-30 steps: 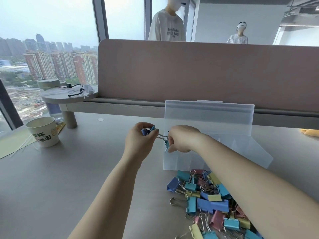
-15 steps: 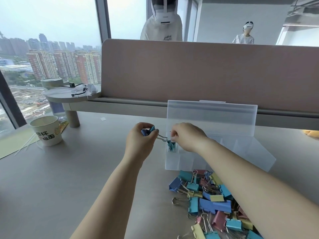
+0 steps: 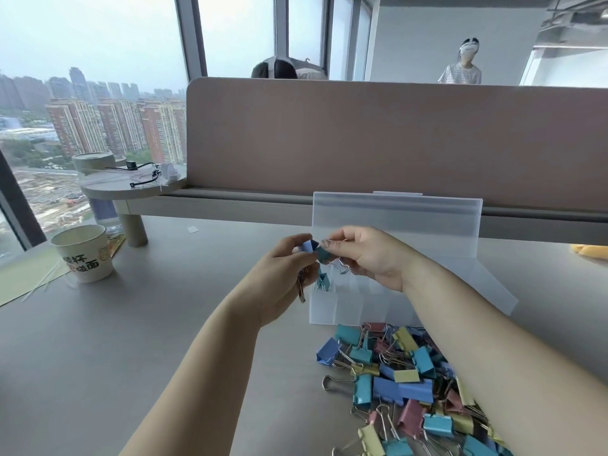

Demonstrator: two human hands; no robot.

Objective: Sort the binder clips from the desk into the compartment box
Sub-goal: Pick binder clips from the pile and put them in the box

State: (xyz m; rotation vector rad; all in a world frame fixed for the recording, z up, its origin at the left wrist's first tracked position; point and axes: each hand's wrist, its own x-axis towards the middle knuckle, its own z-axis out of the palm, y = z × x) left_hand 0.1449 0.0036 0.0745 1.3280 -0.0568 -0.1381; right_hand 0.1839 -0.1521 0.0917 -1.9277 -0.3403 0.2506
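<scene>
A clear plastic compartment box stands open on the desk, its lid upright at the back. One teal binder clip lies in the box's left-most compartment. My left hand holds a light blue binder clip just left of the box, with wire handles hanging below the fingers. My right hand pinches a teal binder clip right beside it, above the box's left end. A pile of blue, teal, yellow and pink binder clips lies in front of the box, partly under my right forearm.
A paper cup stands at the left on a green mat. A small round stand with cables is behind it. A pink partition closes the desk's back, with two people beyond it. A yellow object lies far right.
My right hand let a teal clip drop into the left-most compartment and moved up-left to my left hand, where it now pinches another teal clip. The camera has tilted slightly.
</scene>
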